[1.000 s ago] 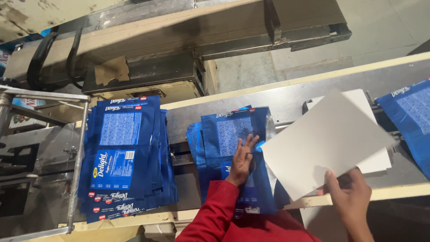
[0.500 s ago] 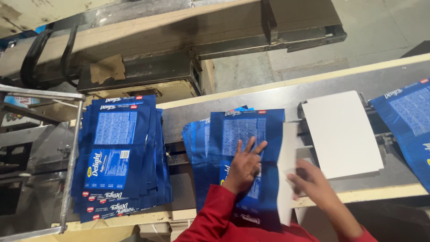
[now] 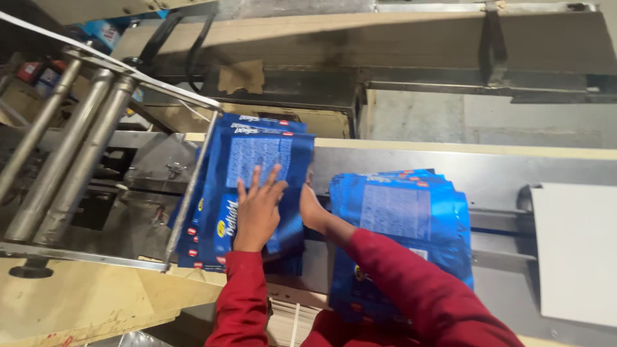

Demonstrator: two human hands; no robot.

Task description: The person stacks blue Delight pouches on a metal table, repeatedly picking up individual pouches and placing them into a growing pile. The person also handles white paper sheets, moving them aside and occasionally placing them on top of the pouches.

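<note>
Tabletop (image 3: 398,164) of steel spans mid-frame, bearing a blue wrapper stack (image 3: 257,160) left of centre, squared but unreleased, and a second stack (image 3: 402,218) waiting at right; left hand (image 3: 257,212) lies flat, fingers spread, on the first, right hand (image 3: 312,209) pressing its edge, grasping nothing.

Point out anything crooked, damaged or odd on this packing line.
The right-hand stack of blue wrappers is fanned, edges not squared. A torn scrap of brown tape sticks to the machine frame above. The left stack, under the left hand, looks fairly neat.
</note>
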